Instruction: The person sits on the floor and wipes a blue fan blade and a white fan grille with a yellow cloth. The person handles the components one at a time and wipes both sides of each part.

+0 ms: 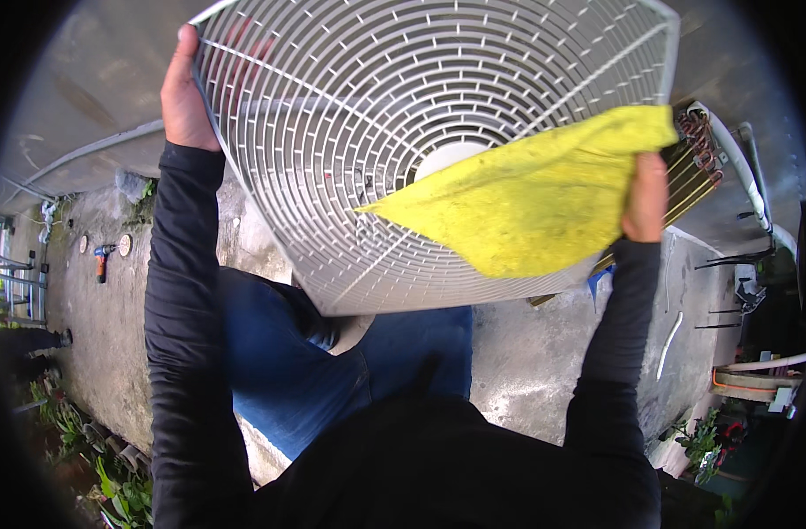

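A large pale grey fan grille [350, 132] with rings of slots is held up in front of me, tilted over my knees. My left hand [188, 97] grips its left edge, the thumb outside and the fingers showing faintly behind the slots. At the right edge, my right hand [646, 196] is closed on a yellow cloth [535, 198] and seems to hold the grille as well; its fingers are mostly hidden. The cloth drapes across the lower right of the grille and partly covers its round white centre [451, 159].
Copper pipes and coil ends [705, 150] stand just beyond my right hand. On the concrete floor [544, 370] lie a cordless drill [102, 262] at the far left and a white strip [670, 344] at the right. Plants [121, 494] line the lower left; a ladder [19, 282] stands far left.
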Motion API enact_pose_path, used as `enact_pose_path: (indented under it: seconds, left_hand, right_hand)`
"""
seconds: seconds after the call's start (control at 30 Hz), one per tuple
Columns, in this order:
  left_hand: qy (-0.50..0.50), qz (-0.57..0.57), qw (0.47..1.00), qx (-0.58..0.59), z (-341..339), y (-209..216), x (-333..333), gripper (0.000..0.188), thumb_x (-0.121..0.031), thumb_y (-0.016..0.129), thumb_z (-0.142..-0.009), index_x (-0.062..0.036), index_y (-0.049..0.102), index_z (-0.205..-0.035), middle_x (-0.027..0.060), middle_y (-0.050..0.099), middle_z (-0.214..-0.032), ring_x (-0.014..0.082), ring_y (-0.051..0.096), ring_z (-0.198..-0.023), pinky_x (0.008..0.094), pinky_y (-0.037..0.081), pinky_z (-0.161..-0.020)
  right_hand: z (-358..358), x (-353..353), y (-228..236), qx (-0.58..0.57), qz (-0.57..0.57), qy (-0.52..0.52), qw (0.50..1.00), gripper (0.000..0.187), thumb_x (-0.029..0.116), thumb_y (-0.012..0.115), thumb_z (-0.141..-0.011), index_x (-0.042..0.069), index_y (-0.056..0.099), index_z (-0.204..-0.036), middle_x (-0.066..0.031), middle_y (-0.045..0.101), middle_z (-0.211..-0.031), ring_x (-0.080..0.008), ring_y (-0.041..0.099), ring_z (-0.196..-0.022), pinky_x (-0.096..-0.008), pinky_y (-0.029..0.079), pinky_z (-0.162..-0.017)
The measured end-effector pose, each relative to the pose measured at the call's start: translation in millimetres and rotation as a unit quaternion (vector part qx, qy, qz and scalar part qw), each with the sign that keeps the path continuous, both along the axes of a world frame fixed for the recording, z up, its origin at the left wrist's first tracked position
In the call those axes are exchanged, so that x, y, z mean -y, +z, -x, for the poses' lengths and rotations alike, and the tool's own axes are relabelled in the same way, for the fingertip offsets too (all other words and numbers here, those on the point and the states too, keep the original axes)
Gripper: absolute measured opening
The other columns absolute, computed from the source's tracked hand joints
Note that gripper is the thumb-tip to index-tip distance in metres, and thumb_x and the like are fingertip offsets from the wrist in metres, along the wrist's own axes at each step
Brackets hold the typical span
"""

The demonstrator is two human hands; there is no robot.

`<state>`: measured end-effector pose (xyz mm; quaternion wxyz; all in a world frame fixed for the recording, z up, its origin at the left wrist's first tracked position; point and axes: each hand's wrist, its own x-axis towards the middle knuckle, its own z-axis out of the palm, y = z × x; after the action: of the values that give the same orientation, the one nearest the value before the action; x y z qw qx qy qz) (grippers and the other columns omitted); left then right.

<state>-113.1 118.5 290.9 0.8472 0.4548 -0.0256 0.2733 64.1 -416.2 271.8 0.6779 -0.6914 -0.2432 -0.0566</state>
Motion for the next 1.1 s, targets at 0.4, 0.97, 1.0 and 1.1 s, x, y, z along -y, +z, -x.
enact_pose_path:
  seconds: [0.4, 0.97, 1.0, 1.1]
  left_hand:
    - [-0.062, -0.073, 0.973, -0.209, -1, 17, 12, 0.086, -0.070, 0.037, -0.104, -0.0073, 0.025, -0.161, 0.0288, 0.032, -0.160, 0.0448, 0.048, -0.139, 0.0607, 0.053, -0.098]
    - [-0.224, -0.025, 0.862, -0.454, -63, -117, 11, 0.042, -0.023, 0.040, -0.109, 0.0094, 0.046, -0.135, 0.0294, 0.066, -0.119, 0.0408, 0.074, -0.100, 0.0552, 0.066, -0.080]
    - [-0.218, -0.038, 0.860, -0.460, -62, -116, 11, 0.042, -0.023, 0.040, -0.109, 0.0090, 0.046, -0.135, 0.0290, 0.066, -0.119, 0.0406, 0.074, -0.101, 0.0561, 0.065, -0.080]
    - [-0.216, -0.043, 0.866, -0.449, -58, -114, 12, 0.038, -0.020, 0.039, -0.110, 0.0052, 0.046, -0.137, 0.0235, 0.068, -0.122, 0.0401, 0.074, -0.101, 0.0531, 0.066, -0.080]
  right_hand:
    - [157, 38, 157, 0.217, 0.308, -0.131, 0.917, 0.037, 0.026, 0.070, -0.094, 0.004, 0.066, -0.123, -0.0111, 0.069, -0.119, -0.0272, 0.069, -0.109, -0.0381, 0.056, -0.091]
    - [242, -125, -27, 0.137, 0.247, 0.550, 0.786, 0.025, 0.023, 0.077, -0.090, 0.005, 0.059, -0.086, -0.0088, 0.061, -0.073, -0.0277, 0.067, -0.063, -0.0409, 0.056, -0.058]
    - [233, -125, -31, 0.052, 0.203, 0.556, 0.804, 0.017, 0.016, 0.072, -0.094, 0.000, 0.064, -0.096, -0.0130, 0.067, -0.075, -0.0305, 0.070, -0.064, -0.0397, 0.058, -0.060]
    - [203, -130, -33, -0.077, 0.029, 0.332, 0.940, 0.027, 0.017, 0.053, -0.106, -0.002, 0.064, -0.120, -0.0155, 0.074, -0.103, -0.0274, 0.074, -0.090, -0.0391, 0.061, -0.079]
